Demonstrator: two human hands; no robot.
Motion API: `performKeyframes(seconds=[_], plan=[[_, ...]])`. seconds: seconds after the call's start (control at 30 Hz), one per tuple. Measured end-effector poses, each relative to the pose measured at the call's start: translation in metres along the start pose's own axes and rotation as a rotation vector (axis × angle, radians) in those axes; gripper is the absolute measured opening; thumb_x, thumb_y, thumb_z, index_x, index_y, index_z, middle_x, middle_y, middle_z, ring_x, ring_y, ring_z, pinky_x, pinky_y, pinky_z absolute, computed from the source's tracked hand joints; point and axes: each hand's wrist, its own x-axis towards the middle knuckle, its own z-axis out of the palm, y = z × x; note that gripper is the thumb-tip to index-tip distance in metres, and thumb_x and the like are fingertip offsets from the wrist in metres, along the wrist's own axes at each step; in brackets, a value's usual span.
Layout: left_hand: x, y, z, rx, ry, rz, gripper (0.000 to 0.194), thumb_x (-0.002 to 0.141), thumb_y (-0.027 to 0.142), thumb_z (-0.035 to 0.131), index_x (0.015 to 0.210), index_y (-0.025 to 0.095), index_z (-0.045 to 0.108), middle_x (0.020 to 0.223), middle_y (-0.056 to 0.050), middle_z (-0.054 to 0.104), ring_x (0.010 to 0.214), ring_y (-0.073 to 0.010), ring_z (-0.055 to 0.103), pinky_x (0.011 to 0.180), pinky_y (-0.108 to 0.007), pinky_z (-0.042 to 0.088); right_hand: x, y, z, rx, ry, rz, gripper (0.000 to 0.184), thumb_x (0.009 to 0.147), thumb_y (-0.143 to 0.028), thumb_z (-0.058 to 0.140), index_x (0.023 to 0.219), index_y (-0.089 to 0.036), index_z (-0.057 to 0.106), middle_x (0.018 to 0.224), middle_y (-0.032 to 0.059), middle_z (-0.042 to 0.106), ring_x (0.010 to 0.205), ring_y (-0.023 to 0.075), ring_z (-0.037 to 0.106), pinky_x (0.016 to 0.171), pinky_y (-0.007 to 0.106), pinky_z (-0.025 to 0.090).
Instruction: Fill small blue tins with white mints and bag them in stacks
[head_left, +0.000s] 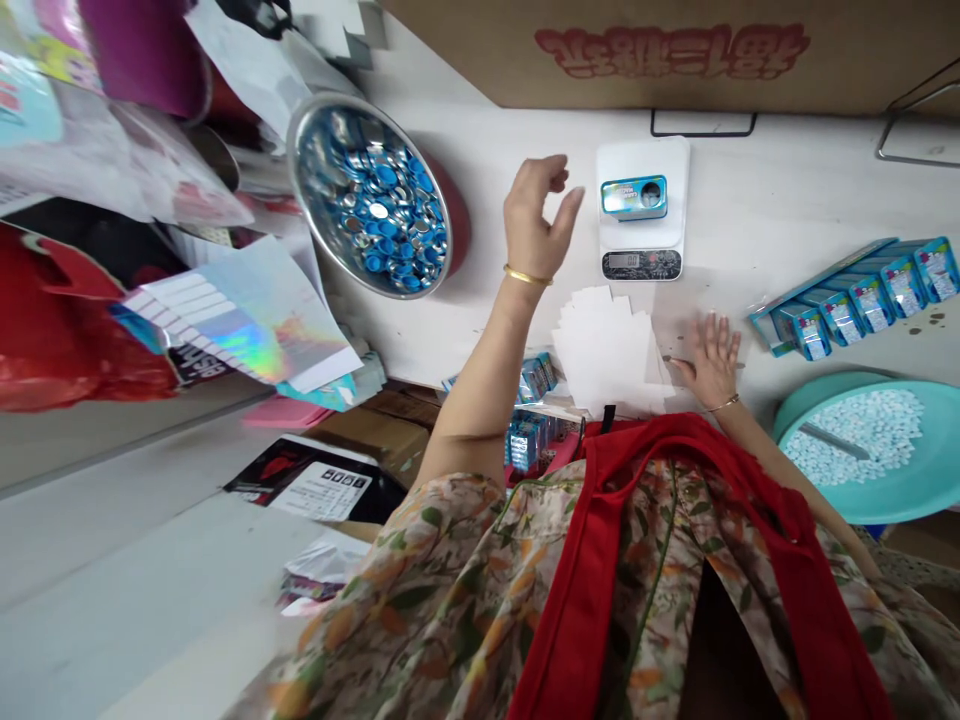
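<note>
My left hand [536, 215] hovers over the white table between a metal bowl [309, 215] of blue and silver caps [394, 215] and a small white digital scale [611, 235]. Its fingers curl loosely with the thumb apart, and nothing shows in them. On the scale lies a small blue tin [626, 198] with a round dark opening; the display looks like 0.0. My right hand [714, 365] rests flat on the table with fingers spread, beside a pile of white paper pieces [607, 345].
Several blue tins [870, 300] stand in a row at the right. Below them, a turquoise basin [922, 480] holds small white pieces [885, 430] and a grey scoop [832, 440]. A cardboard box [675, 80] borders the far side. Bags and shiny sheets [262, 320] crowd the left.
</note>
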Motion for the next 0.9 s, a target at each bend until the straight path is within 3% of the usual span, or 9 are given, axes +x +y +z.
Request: performKeyframes(seconds=[0.1, 0.17, 0.27, 0.33, 0.4, 0.53, 0.63, 0.77, 0.9], plan=[[-0.039, -0.011, -0.010, -0.031, 0.087, -0.080, 0.058, 0.105, 0.075, 0.047, 0.121, 0.023, 0.069, 0.106, -0.008, 0.071, 0.101, -0.0211, 0.070, 0.096, -0.044, 0.059, -0.032, 0.012, -0.020, 0.048, 0.227, 0.002, 0.077, 0.104, -0.058, 0.047, 0.168, -0.016, 0.038, 0.180, 0.0229, 0.023, 0.169, 0.0470, 0.013, 0.132, 0.079, 0.016], [-0.070, -0.012, -0.008, -0.056, 0.089, -0.173, 0.053, 0.105, 0.071, 0.052, 0.114, 0.022, 0.071, 0.100, -0.008, 0.073, 0.093, -0.0209, 0.072, 0.089, -0.040, 0.061, -0.060, 0.035, -0.037, 0.096, 0.499, 0.062, 0.073, 0.104, -0.057, 0.048, 0.165, -0.017, 0.040, 0.178, 0.0246, 0.025, 0.168, 0.0478, 0.018, 0.129, 0.079, 0.026], [-0.116, -0.004, 0.007, -0.104, 0.037, -0.312, 0.045, 0.104, 0.062, 0.057, 0.109, 0.020, 0.072, 0.098, -0.008, 0.076, 0.089, -0.0193, 0.074, 0.084, -0.034, 0.062, -0.101, 0.089, -0.054, 0.165, 0.923, 0.320, 0.066, 0.107, -0.057, 0.043, 0.160, -0.019, 0.043, 0.168, 0.0281, 0.036, 0.158, 0.0451, 0.039, 0.126, 0.074, 0.038], [-0.141, 0.006, 0.020, -0.139, -0.020, -0.363, 0.042, 0.104, 0.058, 0.057, 0.108, 0.019, 0.072, 0.098, -0.009, 0.077, 0.089, -0.0189, 0.074, 0.082, -0.032, 0.063, -0.119, 0.130, -0.057, 0.150, 1.041, 0.535, 0.068, 0.106, -0.065, 0.037, 0.153, -0.018, 0.051, 0.156, 0.0305, 0.047, 0.147, 0.0455, 0.049, 0.126, 0.072, 0.038], [-0.162, 0.018, 0.033, -0.169, -0.085, -0.361, 0.038, 0.104, 0.053, 0.057, 0.107, 0.018, 0.073, 0.098, -0.010, 0.078, 0.088, -0.0193, 0.075, 0.082, -0.033, 0.063, -0.126, 0.166, -0.052, 0.111, 0.971, 0.641, 0.081, 0.103, -0.074, 0.034, 0.153, -0.013, 0.052, 0.156, 0.0352, 0.045, 0.149, 0.0512, 0.045, 0.126, 0.077, 0.031], [-0.186, 0.043, 0.047, -0.178, -0.239, -0.246, 0.027, 0.103, 0.040, 0.058, 0.105, 0.018, 0.074, 0.099, -0.012, 0.078, 0.088, -0.0215, 0.074, 0.086, -0.038, 0.062, -0.118, 0.198, -0.032, 0.102, 0.640, 0.506, 0.092, 0.102, -0.074, 0.035, 0.153, 0.002, 0.045, 0.162, 0.0451, 0.032, 0.156, 0.0616, 0.031, 0.119, 0.088, 0.025], [-0.192, 0.054, 0.051, -0.150, -0.315, -0.182, 0.024, 0.103, 0.036, 0.057, 0.105, 0.020, 0.074, 0.098, -0.012, 0.078, 0.090, -0.0224, 0.073, 0.089, -0.040, 0.062, -0.104, 0.196, -0.020, 0.081, 0.630, 0.463, 0.076, 0.104, -0.066, 0.036, 0.145, -0.005, 0.055, 0.161, 0.0419, 0.037, 0.152, 0.0605, 0.038, 0.117, 0.086, 0.029], [-0.195, 0.054, 0.054, -0.137, -0.356, -0.170, 0.024, 0.102, 0.036, 0.055, 0.102, 0.021, 0.074, 0.096, -0.012, 0.077, 0.089, -0.0228, 0.072, 0.087, -0.040, 0.061, -0.090, 0.188, -0.020, 0.093, 0.645, 0.578, 0.055, 0.107, -0.050, 0.034, 0.126, -0.008, 0.064, 0.141, 0.0357, 0.054, 0.136, 0.0535, 0.053, 0.111, 0.087, 0.036], [-0.194, 0.048, 0.056, -0.147, -0.337, -0.171, 0.028, 0.100, 0.044, 0.055, 0.100, 0.021, 0.072, 0.098, -0.011, 0.076, 0.084, -0.0209, 0.070, 0.085, -0.037, 0.061, -0.089, 0.189, -0.035, 0.257, 0.478, 0.716, 0.027, 0.100, -0.021, 0.045, 0.107, -0.008, 0.067, 0.129, 0.0286, 0.063, 0.132, 0.0387, 0.055, 0.124, 0.069, 0.038]])
